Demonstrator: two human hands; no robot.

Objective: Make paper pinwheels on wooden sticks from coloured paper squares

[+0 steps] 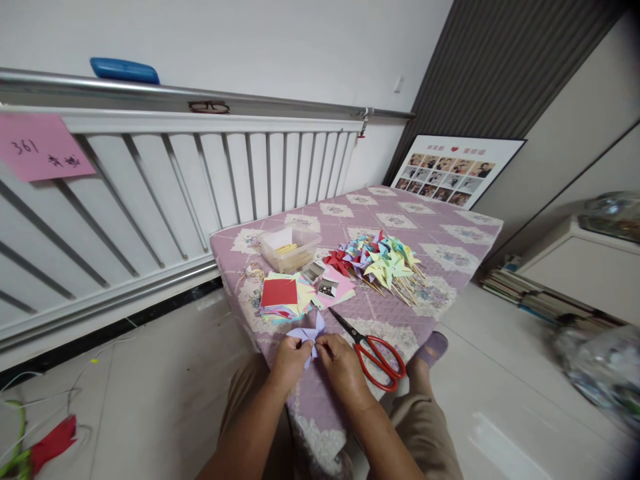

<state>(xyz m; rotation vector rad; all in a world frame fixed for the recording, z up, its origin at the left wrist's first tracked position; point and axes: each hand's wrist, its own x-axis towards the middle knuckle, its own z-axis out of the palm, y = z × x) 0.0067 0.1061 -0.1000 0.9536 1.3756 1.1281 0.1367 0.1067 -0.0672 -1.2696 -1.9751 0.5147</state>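
A lilac paper pinwheel (311, 333) is held just over the near end of the table. My left hand (290, 360) is closed on it, thumb and fingers pinching its left side. The fingertips of my right hand (340, 363) pinch at the pinwheel's centre; anything small between them is hidden. Beside my right hand lie scissors with red handles (377, 357), blades slightly apart and pointing up-left. Beyond the pinwheel is a stack of coloured paper squares (279, 293), a red one on top. Small open boxes (327, 288) rest on pink paper next to the stack.
A clear plastic box (290, 248) with yellowish sticks stands behind the paper. Finished pinwheels on sticks (385, 263) are heaped to its right on the patterned tablecloth (395, 220). A white radiator (240, 173) runs along the left wall. A photo board (453, 170) leans at the far end.
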